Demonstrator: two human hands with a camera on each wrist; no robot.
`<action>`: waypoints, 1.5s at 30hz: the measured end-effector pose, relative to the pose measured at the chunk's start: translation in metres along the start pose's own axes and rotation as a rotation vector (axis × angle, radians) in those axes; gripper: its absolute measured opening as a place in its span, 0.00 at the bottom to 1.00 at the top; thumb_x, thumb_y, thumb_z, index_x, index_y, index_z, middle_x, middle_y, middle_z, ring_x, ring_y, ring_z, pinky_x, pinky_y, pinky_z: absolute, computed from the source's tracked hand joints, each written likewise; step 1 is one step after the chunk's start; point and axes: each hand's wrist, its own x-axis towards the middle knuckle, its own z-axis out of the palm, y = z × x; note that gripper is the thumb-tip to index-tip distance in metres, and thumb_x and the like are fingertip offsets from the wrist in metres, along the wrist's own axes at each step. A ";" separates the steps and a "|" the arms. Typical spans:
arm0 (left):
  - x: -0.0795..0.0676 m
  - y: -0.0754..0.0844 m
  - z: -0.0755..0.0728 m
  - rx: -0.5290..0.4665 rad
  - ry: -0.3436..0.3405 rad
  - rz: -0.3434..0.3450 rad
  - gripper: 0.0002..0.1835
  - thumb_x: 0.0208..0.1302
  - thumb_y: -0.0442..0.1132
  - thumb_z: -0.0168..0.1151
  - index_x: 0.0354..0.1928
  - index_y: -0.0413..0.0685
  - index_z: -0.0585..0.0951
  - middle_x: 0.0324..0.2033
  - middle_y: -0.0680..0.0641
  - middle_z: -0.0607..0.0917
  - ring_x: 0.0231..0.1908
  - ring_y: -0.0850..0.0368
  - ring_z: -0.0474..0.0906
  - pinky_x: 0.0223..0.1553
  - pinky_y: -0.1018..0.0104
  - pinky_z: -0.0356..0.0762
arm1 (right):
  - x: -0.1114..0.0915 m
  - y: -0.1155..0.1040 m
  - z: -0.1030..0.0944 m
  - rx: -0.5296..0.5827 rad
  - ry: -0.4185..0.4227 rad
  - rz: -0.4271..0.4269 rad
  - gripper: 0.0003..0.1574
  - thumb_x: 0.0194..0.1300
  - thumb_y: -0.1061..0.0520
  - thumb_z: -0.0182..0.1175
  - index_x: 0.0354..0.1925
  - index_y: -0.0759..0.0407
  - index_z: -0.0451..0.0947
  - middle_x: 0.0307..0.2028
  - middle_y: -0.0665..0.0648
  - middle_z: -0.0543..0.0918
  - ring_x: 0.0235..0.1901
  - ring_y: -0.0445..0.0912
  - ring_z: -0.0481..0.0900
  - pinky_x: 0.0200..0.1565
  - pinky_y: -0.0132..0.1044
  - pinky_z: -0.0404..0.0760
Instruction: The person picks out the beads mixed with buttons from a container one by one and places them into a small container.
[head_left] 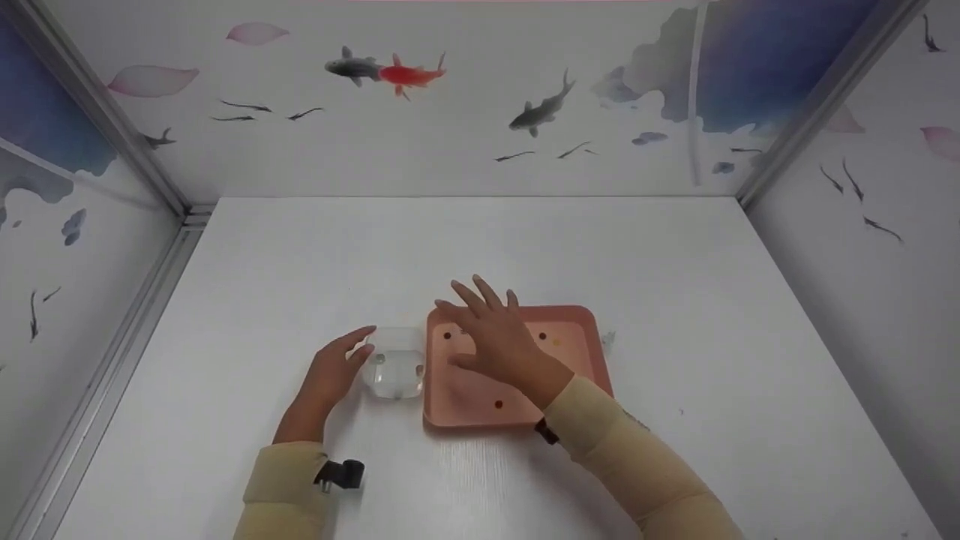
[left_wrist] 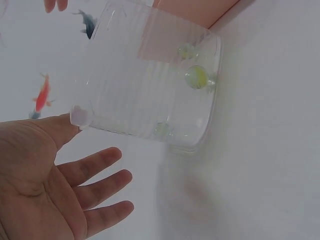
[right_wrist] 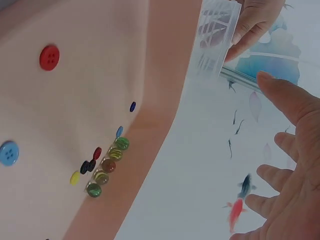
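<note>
My left hand (head_left: 334, 371) is at the left side of a clear plastic box (head_left: 397, 375), its fingers reaching the rim. In the left wrist view one digit meets the box's corner while three other fingers stretch out straight beside it. Inside the box lie glass marbles (left_wrist: 196, 77). Over a pink tray (head_left: 517, 421) hovers my right hand (head_left: 499, 341), fingers spread and nothing held. The right wrist view shows several marbles (right_wrist: 108, 165) lined up along the tray's wall, near small buttons. A red button (right_wrist: 49, 57) and a light blue button (right_wrist: 9, 153) lie farther apart.
Tray and box stand side by side on a white table (head_left: 300, 255). A small clear object (head_left: 609, 339) lies by the tray's right edge. White panels painted with fish (head_left: 536, 112) enclose the back and sides.
</note>
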 end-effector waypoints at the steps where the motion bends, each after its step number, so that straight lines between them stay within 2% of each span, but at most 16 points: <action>1: 0.000 0.000 0.000 -0.001 0.000 -0.002 0.24 0.75 0.44 0.49 0.70 0.51 0.67 0.69 0.39 0.66 0.70 0.38 0.57 0.69 0.42 0.55 | -0.001 0.002 0.000 0.000 0.006 -0.004 0.51 0.57 0.40 0.69 0.73 0.43 0.57 0.75 0.55 0.53 0.74 0.56 0.45 0.65 0.71 0.53; 6: 0.000 0.001 -0.001 -0.004 -0.001 -0.014 0.24 0.75 0.44 0.49 0.70 0.51 0.67 0.69 0.39 0.66 0.70 0.38 0.57 0.69 0.42 0.55 | -0.004 0.012 0.000 0.023 0.013 -0.006 0.49 0.60 0.41 0.68 0.73 0.44 0.57 0.75 0.55 0.54 0.75 0.55 0.45 0.65 0.69 0.54; 14: -0.001 0.001 -0.002 0.001 0.000 0.004 0.24 0.75 0.44 0.49 0.70 0.49 0.67 0.67 0.35 0.67 0.69 0.37 0.59 0.68 0.42 0.56 | -0.008 0.021 -0.001 0.160 0.038 0.027 0.47 0.60 0.46 0.68 0.72 0.47 0.60 0.74 0.54 0.57 0.74 0.53 0.49 0.68 0.64 0.54; 21: 0.002 0.003 -0.002 0.001 -0.004 -0.006 0.24 0.75 0.44 0.50 0.70 0.51 0.67 0.68 0.37 0.67 0.69 0.37 0.59 0.68 0.42 0.56 | -0.008 0.028 -0.001 0.181 0.095 0.020 0.43 0.61 0.51 0.69 0.70 0.49 0.64 0.72 0.54 0.62 0.73 0.51 0.54 0.69 0.59 0.57; 28: 0.002 0.001 -0.001 0.002 -0.003 -0.003 0.24 0.74 0.45 0.50 0.70 0.51 0.67 0.68 0.38 0.67 0.69 0.37 0.58 0.69 0.42 0.55 | -0.012 0.036 -0.001 0.177 0.140 0.010 0.42 0.59 0.51 0.70 0.69 0.50 0.66 0.69 0.55 0.66 0.71 0.52 0.59 0.67 0.57 0.61; 35: -0.001 -0.002 0.000 -0.035 -0.012 -0.021 0.24 0.75 0.45 0.50 0.70 0.53 0.67 0.69 0.38 0.66 0.70 0.37 0.56 0.69 0.40 0.54 | -0.018 0.047 0.006 0.164 0.185 -0.017 0.39 0.59 0.53 0.70 0.67 0.52 0.69 0.66 0.55 0.70 0.67 0.51 0.65 0.63 0.53 0.69; 45: 0.001 -0.001 -0.001 -0.023 -0.011 -0.026 0.24 0.74 0.46 0.49 0.70 0.54 0.67 0.69 0.39 0.65 0.70 0.37 0.55 0.69 0.41 0.53 | -0.024 0.058 0.006 0.268 0.180 0.045 0.40 0.57 0.51 0.71 0.66 0.52 0.70 0.66 0.54 0.70 0.67 0.50 0.66 0.64 0.50 0.70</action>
